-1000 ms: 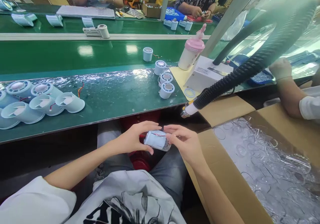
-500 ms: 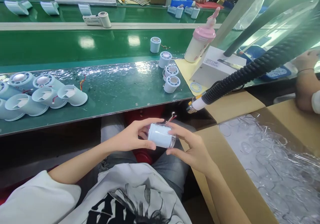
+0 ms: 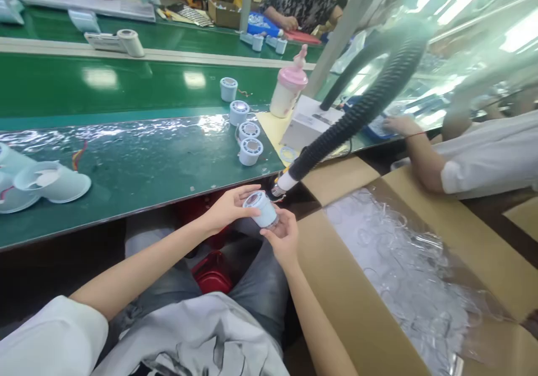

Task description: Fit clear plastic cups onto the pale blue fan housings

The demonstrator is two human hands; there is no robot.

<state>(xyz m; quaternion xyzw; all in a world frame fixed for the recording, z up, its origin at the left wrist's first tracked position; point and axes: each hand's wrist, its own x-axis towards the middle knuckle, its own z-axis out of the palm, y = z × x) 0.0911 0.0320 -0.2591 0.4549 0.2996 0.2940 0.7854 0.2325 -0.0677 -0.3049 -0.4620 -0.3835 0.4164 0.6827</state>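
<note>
A light blue cylindrical motor housing (image 3: 265,210) is held over my lap, tilted so its round metal-centred end faces up and left. My left hand (image 3: 229,209) grips that end between thumb and fingers. Around the lower right end my right hand (image 3: 284,236) is closed, where a clear plastic edge shows faintly. Just above the housing is the metal tip of a hose nozzle (image 3: 278,188), close to its wires; whether they touch I cannot tell. Several similar blue housings (image 3: 251,152) stand upright on the bench beyond.
On my right a cardboard box (image 3: 348,275) holds many clear plastic rings (image 3: 390,247). A black ribbed hose (image 3: 348,124) arches from a white box (image 3: 309,121). A pink-lidded bottle (image 3: 288,90) stands behind. Larger blue housings (image 3: 54,181) lie at left. Co-workers sit across and at right.
The view has swung to the right. The housing has been tipped from lying sideways to showing its round end, and it is now closer to the nozzle tip.
</note>
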